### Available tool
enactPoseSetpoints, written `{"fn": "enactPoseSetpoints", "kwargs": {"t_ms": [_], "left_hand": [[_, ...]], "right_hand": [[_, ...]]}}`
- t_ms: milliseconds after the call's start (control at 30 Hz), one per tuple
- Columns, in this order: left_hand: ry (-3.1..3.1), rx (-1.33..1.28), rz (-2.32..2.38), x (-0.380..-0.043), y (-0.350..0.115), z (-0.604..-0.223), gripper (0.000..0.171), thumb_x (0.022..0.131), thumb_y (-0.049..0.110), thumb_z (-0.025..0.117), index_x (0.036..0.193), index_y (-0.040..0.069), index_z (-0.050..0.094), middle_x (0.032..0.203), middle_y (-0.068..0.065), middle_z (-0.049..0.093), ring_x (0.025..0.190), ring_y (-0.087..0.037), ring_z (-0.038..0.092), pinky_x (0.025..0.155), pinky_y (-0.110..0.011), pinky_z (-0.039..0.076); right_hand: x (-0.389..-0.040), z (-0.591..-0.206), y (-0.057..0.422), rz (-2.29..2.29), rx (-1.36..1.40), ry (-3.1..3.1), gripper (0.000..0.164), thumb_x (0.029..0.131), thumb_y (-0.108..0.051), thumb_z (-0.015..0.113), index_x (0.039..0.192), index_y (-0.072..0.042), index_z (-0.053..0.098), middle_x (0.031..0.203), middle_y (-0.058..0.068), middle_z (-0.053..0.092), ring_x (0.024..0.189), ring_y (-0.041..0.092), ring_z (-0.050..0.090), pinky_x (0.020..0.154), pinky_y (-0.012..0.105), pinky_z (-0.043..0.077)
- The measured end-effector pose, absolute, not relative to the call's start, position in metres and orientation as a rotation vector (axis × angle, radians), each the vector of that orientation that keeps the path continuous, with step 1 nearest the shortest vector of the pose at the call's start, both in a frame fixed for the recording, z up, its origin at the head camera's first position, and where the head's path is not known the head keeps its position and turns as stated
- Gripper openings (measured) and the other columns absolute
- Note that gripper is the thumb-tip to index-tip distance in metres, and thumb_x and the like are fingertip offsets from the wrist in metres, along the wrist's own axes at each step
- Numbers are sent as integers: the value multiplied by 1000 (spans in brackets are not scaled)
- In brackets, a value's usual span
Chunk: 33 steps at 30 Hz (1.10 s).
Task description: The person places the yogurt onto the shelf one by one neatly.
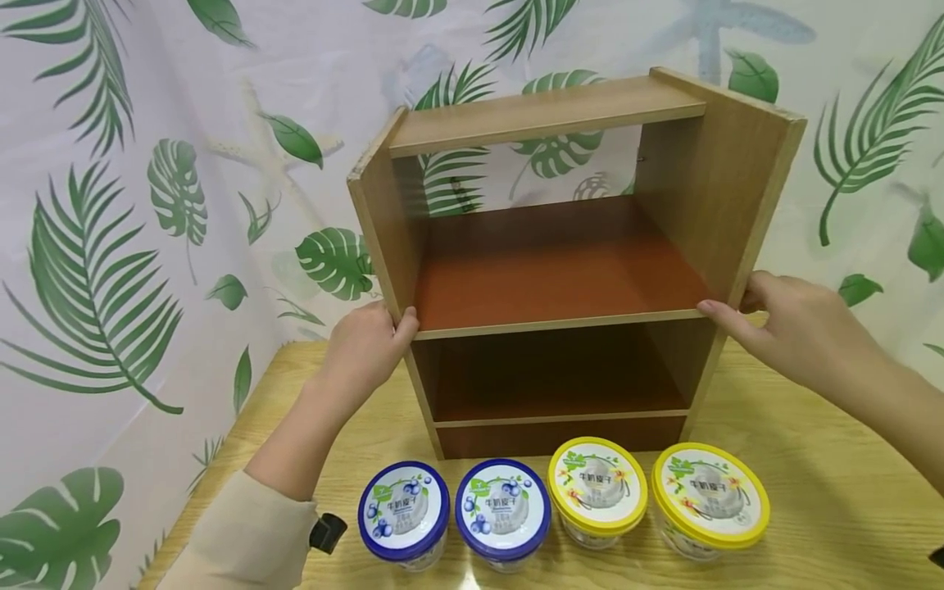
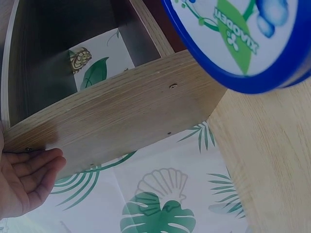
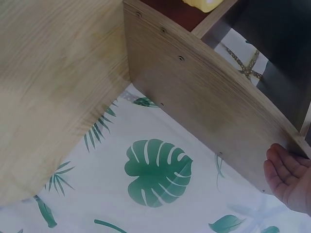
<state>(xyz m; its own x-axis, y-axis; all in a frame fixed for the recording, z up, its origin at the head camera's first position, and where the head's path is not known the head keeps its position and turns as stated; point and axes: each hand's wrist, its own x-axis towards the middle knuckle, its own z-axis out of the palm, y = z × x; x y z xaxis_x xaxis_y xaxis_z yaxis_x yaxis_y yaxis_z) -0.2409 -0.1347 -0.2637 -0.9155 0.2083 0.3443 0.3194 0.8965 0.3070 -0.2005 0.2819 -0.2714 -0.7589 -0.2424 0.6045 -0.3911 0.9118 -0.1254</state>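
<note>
Steadying the boxy brown wooden shelf unit (image 1: 556, 266) at frame centre.
Pinching opposite side panels (image 1: 726, 176) with left hand (image 1: 363, 346) and right hand (image 1: 802, 329), apparently for balance.

A head-worn camera looks forward and down on a wooden shelf unit (image 1: 560, 274). Wrist cameras, closer in, face its opposite outer sides (image 2: 121, 119); all three views share it.

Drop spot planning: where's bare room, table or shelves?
Bare: the middle shelf of the shelf unit, between its side panels; tabletop right of the yellow-lidded tubs. The lower compartment looks bare but dark. Crowded: in front of the unit, where those and the blue-lidded tubs stand.
</note>
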Motion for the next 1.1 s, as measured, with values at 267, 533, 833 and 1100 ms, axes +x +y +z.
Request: {"fn": "enactPoseSetpoints", "kwargs": {"t_ms": [267,533,833,1100], "left_hand": [[-2752,-384,-522,-241,-135,-264,40,96,32,39,71,7,58,59,-4,47,58,-21,48,52,-31,38],[-2776,-374,-529,-241,-135,-264,43,96,34,39,66,8,54,59,-4,46,56,-20,47,51,-29,36],[-2784,-378,-535,-242,-134,-264,42,96,34,39,63,10,50,59,-4,46,55,-20,46,51,-30,36],[-2780,-378,-537,-243,-136,-264,43,96,34,38,62,10,49,59,-4,45,55,-20,46,51,-30,36]], "right_hand": [[-190,-278,277,316,458,-2403,38,85,-34,67,84,3,58,73,22,65,64,39,62,48,46,46],[-178,-285,276,326,457,-2373,50,82,-36,69,99,9,60,83,27,67,71,41,64,58,54,48],[-167,-290,271,315,511,-2296,59,84,-48,64,97,9,61,79,26,67,68,40,63,65,55,45],[-155,-298,265,315,531,-2310,57,83,-48,65,98,7,61,84,24,67,74,39,62,62,53,46]]}}
